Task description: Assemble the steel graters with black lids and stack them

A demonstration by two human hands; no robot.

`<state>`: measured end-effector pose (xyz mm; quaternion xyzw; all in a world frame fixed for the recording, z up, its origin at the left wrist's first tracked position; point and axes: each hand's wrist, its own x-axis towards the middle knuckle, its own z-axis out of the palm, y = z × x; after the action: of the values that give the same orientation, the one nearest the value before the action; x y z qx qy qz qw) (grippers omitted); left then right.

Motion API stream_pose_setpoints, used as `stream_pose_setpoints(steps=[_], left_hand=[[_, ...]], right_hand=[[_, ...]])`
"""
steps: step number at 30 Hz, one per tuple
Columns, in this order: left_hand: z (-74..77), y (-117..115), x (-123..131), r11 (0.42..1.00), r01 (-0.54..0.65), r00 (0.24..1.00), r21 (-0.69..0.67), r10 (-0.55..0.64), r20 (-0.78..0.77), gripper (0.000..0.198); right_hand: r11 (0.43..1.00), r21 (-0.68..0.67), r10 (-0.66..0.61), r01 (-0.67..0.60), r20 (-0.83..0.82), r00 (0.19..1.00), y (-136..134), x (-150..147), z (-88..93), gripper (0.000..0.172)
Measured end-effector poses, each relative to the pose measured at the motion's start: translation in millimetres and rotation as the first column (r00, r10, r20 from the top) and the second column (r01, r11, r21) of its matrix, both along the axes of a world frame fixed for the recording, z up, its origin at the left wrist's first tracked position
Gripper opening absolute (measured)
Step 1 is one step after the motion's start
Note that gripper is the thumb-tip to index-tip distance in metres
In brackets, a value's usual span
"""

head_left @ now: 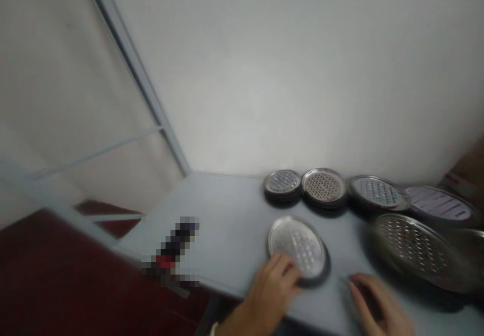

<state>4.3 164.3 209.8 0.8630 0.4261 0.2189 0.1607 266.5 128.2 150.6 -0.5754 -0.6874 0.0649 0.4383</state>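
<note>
A small round perforated metal plate [300, 243], which looks like a flat grater, lies on the light table in front of me. My left hand [274, 288] has its fingers curled over the near left rim of this plate. To the right of it, just above the table's near side, is my right hand [378, 303]. Its thumb and forefinger come together at the tips, and a faint pale blur shows there. Motion blur hides what that is.
Along the wall stand stacks of similar plates: a small stack [283, 182], a medium one [324, 187] and a larger one [378, 193]. A wide stack [412, 245] sits at the right, before a labelled plate [440, 202]. A pixelated object [176, 248] lies near the table's left edge.
</note>
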Motion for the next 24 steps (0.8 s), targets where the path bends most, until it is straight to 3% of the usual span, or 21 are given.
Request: stream_pose_setpoints(steps=[3, 6, 9, 12, 16, 20, 24], left_hand=[[8.0, 8.4, 5.4, 0.998, 0.057, 0.987, -0.040, -0.050, 0.150, 0.022], [19.9, 30.6, -1.6, 0.996, -0.083, 0.967, -0.043, 0.091, 0.237, 0.023], [25.6, 55.2, -9.8, 0.986, -0.145, 0.967, -0.078, 0.158, 0.200, 0.042], [22.9, 67.7, -11.3, 0.991, -0.028, 0.993, -0.130, 0.042, 0.109, 0.069], [17.9, 65.5, -4.6, 0.994, 0.020, 0.998, -0.105, -0.013, 0.069, 0.077], [16.8, 59.8, 2.1, 0.997, -0.008, 0.995, -0.070, 0.015, 0.100, 0.073], [14.6, 58.2, 2.5, 0.995, -0.087, 0.989, 0.049, 0.080, 0.125, 0.072]], right_hand=[[1.000, 0.013, -0.001, 0.000, 0.066, 0.998, 2.2, -10.2, 5.6, 0.035], [0.999, -0.023, 0.026, -0.022, 0.155, 0.988, 2.2, -17.3, 9.8, 0.043], [0.995, -0.077, 0.076, -0.060, 0.237, 0.969, -0.2, -21.1, 16.0, 0.053], [0.989, -0.123, 0.117, -0.086, 0.274, 0.955, -2.7, -23.9, 21.9, 0.057], [0.991, -0.124, 0.080, -0.050, 0.248, 0.966, -5.0, -26.9, 24.7, 0.056], [0.991, -0.133, 0.053, -0.024, 0.219, 0.974, -5.3, -29.4, 27.8, 0.057], [0.987, -0.159, 0.058, -0.025, 0.211, 0.976, -3.7, -31.8, 34.0, 0.056]])
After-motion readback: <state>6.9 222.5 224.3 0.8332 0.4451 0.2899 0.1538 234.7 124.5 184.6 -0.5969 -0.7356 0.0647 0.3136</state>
